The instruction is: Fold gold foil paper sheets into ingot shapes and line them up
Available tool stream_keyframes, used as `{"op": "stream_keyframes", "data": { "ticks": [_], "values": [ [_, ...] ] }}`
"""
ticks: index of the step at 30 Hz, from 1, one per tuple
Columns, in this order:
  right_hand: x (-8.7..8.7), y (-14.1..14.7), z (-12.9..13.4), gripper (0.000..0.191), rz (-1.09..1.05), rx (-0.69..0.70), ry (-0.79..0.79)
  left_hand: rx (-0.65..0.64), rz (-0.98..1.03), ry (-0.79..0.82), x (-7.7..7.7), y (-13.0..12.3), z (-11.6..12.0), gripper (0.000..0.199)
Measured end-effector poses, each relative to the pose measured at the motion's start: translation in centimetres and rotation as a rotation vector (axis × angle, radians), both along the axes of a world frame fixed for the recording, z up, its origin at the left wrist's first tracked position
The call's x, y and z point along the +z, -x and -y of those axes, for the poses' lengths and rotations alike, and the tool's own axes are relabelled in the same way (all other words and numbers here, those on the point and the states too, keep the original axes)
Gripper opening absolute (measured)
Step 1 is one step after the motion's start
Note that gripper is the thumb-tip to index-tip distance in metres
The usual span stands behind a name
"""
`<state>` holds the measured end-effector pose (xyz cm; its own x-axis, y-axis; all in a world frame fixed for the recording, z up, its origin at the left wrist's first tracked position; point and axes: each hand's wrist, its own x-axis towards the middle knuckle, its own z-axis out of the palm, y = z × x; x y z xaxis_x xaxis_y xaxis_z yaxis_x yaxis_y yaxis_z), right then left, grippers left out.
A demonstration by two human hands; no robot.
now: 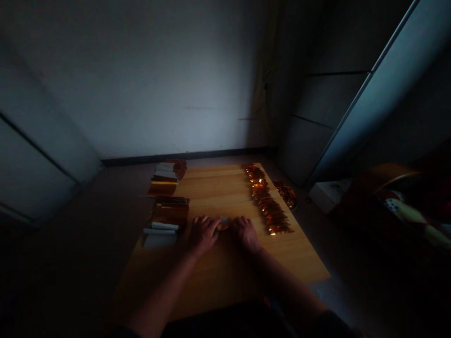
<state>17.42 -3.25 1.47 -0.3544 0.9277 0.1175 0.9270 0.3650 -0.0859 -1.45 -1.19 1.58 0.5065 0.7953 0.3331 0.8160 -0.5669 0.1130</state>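
Low over the middle of a wooden table point(225, 277), both my hands hold one small sheet of foil paper point(224, 222), pale on top with a gold tint at its lower edge. My left hand point(203, 234) is closed on its left side, fingers curled. My right hand point(246, 234) grips its right side, fingers bent together. Stacks of gold and white paper sheets point(165, 213) lie along the table's left edge. A long row of shiny folded gold foil pieces point(269, 204) runs down the right side, overlapping one another. Dim light hides the finer folds.
Beyond the table's right edge, a container of shiny gold pieces point(286, 195) sits low down. A white box point(327, 195) stands farther right, near a dark cabinet point(320, 98). A pale wall point(176, 84) rises behind the table.
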Motion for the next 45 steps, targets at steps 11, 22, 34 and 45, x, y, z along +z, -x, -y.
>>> {"op": "stream_keyframes", "data": {
  "ticks": [11,22,34,45],
  "values": [
    [2.3,0.0,-0.6,0.026,-0.117,-0.136,0.172,0.01,0.205,0.208,-0.5,0.1,-1.8,0.024],
    [2.3,0.3,-1.1,0.026,-0.061,-0.24,0.178,0.115,0.233,0.225,-2.2,-0.5,-2.7,0.032],
    [1.3,1.3,-0.9,0.02,-0.113,-0.342,0.08,0.226,0.192,0.188,-0.9,-1.6,-2.4,0.021],
    [1.8,1.2,-0.9,0.021,-0.102,-0.363,0.127,0.23,0.133,0.202,-0.6,-1.4,-2.4,0.015]
  ]
}}
